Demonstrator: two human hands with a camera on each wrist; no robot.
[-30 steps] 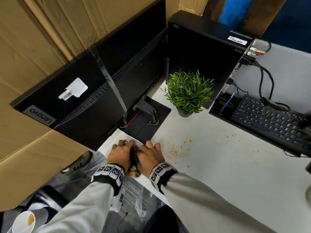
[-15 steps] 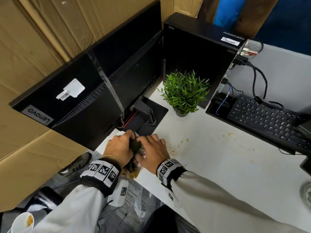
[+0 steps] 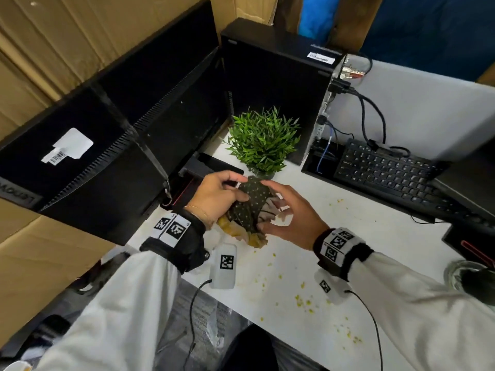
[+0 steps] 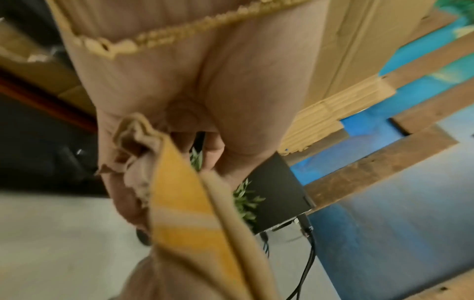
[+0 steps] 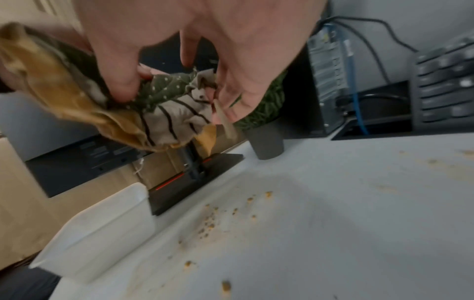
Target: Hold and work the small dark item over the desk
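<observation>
I see my left hand (image 3: 214, 195) holding a bunched wad of cloths (image 3: 250, 207) above the bench (image 3: 348, 263), near its left edge and just in front of the monitor's stand base (image 3: 214, 167). The left grip is curled around the wad: its fingers wrap over the dark green dotted fabric on top, and in the left wrist view the same grip pinches a yellow-and-beige striped fold (image 4: 184, 215) that hangs down past the palm (image 4: 205, 81).

My right hand (image 3: 290, 214) is at the wad's right side. Its grip is only half closed: in the right wrist view the thumb and fingertips (image 5: 123, 89) press into the green dotted piece and the grey piece with thin black stripes (image 5: 177, 115), while the other fingers stay spread and loosely bent around the bundle. The mustard-yellow cloth (image 5: 64, 95) sags from the lower left of the wad.

Under the hands I see scattered yellowish crumbs (image 3: 305, 301) across the white bench top, thickest toward the near edge. A white rectangular dish (image 5: 102, 227) sits at the left edge of the bench, just beside the stand base. A small potted green plant (image 3: 263, 141) stands just behind the wad, between the black monitor (image 3: 112, 145) and the black desktop computer case (image 3: 276, 84). A black keyboard (image 3: 393, 172) lies toward the right rear, with cables (image 3: 372, 113) running from the case. At the far right edge I make out a glass object (image 3: 460, 274), too cut off to identify.
</observation>
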